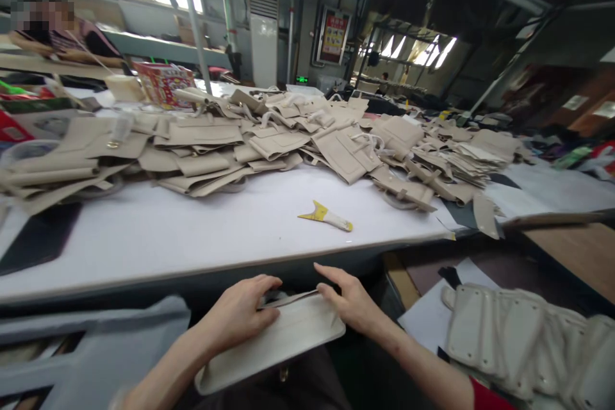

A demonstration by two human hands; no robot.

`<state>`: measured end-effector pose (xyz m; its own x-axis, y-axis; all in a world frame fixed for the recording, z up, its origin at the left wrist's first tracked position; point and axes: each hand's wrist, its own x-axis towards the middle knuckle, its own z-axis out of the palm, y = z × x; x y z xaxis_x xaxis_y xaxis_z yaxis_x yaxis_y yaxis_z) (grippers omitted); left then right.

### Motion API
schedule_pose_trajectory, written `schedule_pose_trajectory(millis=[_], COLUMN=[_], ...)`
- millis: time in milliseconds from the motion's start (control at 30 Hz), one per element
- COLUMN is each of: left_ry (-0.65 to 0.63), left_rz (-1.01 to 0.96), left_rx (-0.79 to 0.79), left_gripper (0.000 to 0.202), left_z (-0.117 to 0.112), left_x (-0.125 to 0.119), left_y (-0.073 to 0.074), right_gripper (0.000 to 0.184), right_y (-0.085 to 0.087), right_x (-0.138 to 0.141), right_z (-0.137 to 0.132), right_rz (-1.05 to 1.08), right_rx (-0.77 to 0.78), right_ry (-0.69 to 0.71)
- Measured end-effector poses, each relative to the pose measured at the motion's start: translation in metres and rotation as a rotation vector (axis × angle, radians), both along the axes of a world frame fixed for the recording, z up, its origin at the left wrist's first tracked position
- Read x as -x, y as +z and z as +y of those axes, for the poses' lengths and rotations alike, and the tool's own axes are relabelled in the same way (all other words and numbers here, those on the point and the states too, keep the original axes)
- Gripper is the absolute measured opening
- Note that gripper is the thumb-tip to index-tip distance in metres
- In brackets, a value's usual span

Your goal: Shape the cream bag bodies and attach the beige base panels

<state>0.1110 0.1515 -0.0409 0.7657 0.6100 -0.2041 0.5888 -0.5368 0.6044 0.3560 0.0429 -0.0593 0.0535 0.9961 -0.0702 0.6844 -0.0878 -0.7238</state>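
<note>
A beige bag panel [278, 343] lies across my lap, just below the front edge of the white table [192, 230]. My left hand [240, 314] rests on its upper left part with the fingers curled over the top edge. My right hand [348, 301] grips the upper right corner, fingers bent around it. A thin dark strip runs along the panel's top edge between the two hands. A small yellow and white tool [327, 216] lies on the table beyond my hands.
A long heap of beige bag pieces [288, 141] covers the far side of the table. A row of white padded pieces [523, 339] lies at the lower right. A dark sheet [38, 237] sits at the left. Another person [72, 38] works at the far left.
</note>
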Motion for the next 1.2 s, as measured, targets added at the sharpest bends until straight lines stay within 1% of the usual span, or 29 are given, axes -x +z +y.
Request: schedule_pose_trajectory(millis=[67,133,200,267,333,433,500,567,633,767,833,900,967,1033,1067,1133,1200], left_ry=[0.064,0.096,0.110,0.116,0.112,0.085,0.068,0.063,0.077,0.127,0.131,0.125,0.120,0.109,0.101,0.076,0.036], left_rz=[0.020,0.043,0.065,0.080,0.095,0.120,0.125,0.125,0.125,0.107,0.092,0.117,0.161,0.185,0.179,0.136,0.072], left_rx=[-0.003,0.005,0.028,0.058,0.067,0.050,0.044,0.048,0.068,0.117,0.117,0.104,0.087,0.082,0.084,0.092,0.088], left_gripper=[0.044,0.038,0.033,0.031,0.031,0.034,0.036,0.039,0.039,0.040,0.041,0.040,0.038,0.036,0.037,0.041,0.052], left_z=[-0.003,-0.005,-0.006,-0.006,-0.005,-0.006,-0.006,-0.006,-0.006,-0.005,-0.005,-0.006,-0.006,-0.007,-0.007,-0.009,-0.013], left_x=[0.009,0.012,0.011,0.008,0.005,0.002,0.001,0.002,0.003,0.004,0.004,0.004,0.004,0.004,0.004,0.001,-0.007], left_y=[0.000,0.001,0.002,0.003,0.003,0.003,0.002,0.000,-0.002,-0.004,-0.003,-0.002,0.000,0.002,0.003,0.003,0.002], right_gripper=[0.040,0.030,0.024,0.021,0.018,0.018,0.020,0.020,0.017,0.014,0.017,0.020,0.022,0.022,0.026,0.041,0.056], right_y=[0.013,0.019,0.017,0.010,0.002,-0.005,-0.004,0.000,0.007,0.017,0.018,0.017,0.014,0.011,0.008,-0.001,-0.015], right_x=[0.009,0.020,0.029,0.034,0.037,0.036,0.035,0.034,0.033,0.039,0.048,0.058,0.063,0.059,0.053,0.033,0.010], right_z=[0.013,0.022,0.031,0.040,0.048,0.057,0.061,0.062,0.062,0.062,0.064,0.068,0.075,0.082,0.086,0.091,0.092], right_rz=[-0.121,-0.236,-0.333,-0.405,-0.456,-0.497,-0.499,-0.493,-0.482,-0.439,-0.417,-0.392,-0.351,-0.280,-0.226,-0.096,0.027], right_rx=[-0.068,-0.107,-0.130,-0.147,-0.159,-0.149,-0.132,-0.124,-0.129,-0.150,-0.147,-0.123,-0.077,-0.009,0.038,0.150,0.265], right_ry=[0.192,0.393,0.553,0.642,0.646,0.557,0.521,0.526,0.567,0.716,0.774,0.782,0.725,0.640,0.604,0.546,0.485])
